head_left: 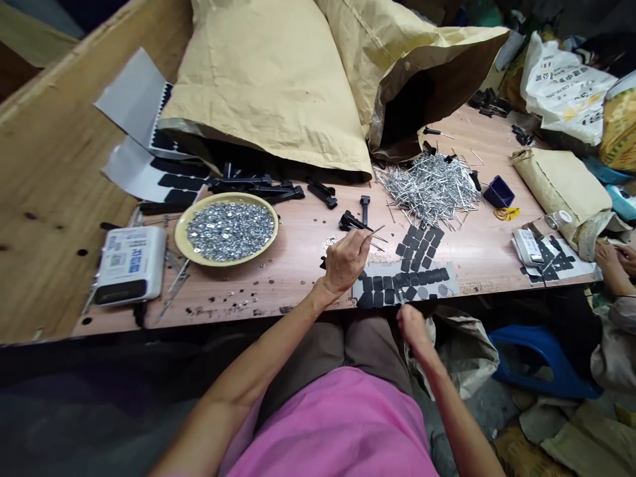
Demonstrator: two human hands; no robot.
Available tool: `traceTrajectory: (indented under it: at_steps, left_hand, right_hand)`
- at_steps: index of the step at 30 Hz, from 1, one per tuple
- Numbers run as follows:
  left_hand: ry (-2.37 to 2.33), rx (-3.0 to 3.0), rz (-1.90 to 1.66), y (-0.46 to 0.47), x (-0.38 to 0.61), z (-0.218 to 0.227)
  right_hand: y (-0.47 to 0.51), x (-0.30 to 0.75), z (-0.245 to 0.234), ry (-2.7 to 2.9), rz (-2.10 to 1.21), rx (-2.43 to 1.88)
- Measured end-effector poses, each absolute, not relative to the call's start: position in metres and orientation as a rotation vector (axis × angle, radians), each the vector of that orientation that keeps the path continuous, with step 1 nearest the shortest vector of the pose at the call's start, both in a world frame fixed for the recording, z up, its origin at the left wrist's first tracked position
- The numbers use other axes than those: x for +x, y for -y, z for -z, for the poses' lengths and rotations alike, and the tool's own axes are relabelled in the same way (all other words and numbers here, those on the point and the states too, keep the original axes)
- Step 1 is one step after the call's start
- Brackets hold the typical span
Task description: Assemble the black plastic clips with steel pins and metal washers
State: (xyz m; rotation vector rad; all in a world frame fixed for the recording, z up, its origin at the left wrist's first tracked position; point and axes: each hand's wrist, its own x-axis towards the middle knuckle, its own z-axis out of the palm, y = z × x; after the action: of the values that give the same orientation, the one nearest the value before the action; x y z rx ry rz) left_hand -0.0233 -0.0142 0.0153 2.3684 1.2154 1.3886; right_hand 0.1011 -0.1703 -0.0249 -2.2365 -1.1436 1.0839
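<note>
My left hand [345, 262] is closed above the table's front part, with a thin metal pin [378, 230] sticking out past its fingertips. Just beyond it lie black plastic pieces [352, 220], some with pins. My right hand [413, 326] is closed at the table edge, by a grey backing sheet [450, 277] of black pads [382, 283]. A blurred, thin greyish thing shows above its fingers; what it grips is not clear. More black pads [422, 248] lie behind the sheet. A heap of metal pins [432, 189] is farther back.
A yellow bowl [271, 248] of small metal washers stands left, beside a white box-shaped device [130, 262]. Large paper sacks [268, 79] line the back. A small dark blue box [499, 192] sits right of the pins. Another person's hands [609, 262] are at far right.
</note>
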Motion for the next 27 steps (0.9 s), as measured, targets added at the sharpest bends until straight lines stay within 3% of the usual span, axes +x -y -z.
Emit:
traceTrajectory:
  at_steps: [18, 27]
  left_hand:
    - [-1.224, 2.181, -1.248, 0.027, -0.027, -0.006]
    - [-1.209, 1.482, -1.077, 0.038, -0.055, 0.005]
  right_hand:
    - [0.175, 0.082, 0.017, 0.648, -1.483, -2.067]
    - [0.266, 0.183, 0.032, 0.3, -1.062, -2.489]
